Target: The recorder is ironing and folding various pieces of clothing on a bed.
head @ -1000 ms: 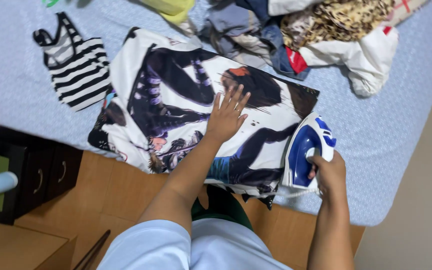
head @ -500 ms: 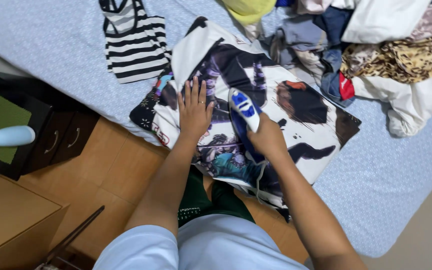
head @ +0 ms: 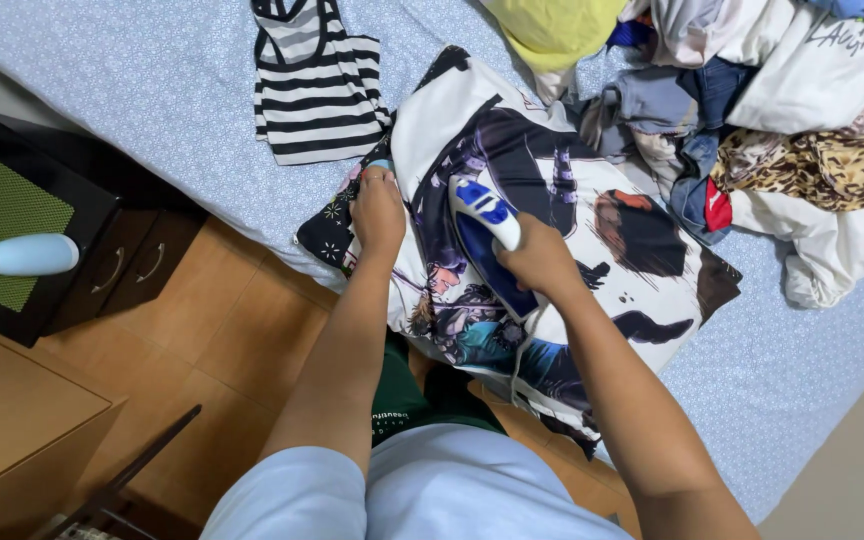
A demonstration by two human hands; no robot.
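My right hand (head: 542, 262) is wrapped tight around the handle of a blue and white iron (head: 484, 215), which sits flat on the printed garment (head: 592, 230) spread over the pale blue bed cover (head: 152, 90). My left hand (head: 379, 208) lies palm down with the fingers close together, pressing the garment's left edge just beside the iron and gripping nothing. A striped top (head: 312, 85) lies above my left hand, and a heap of clothes (head: 772, 110) sits beyond the garment to the right.
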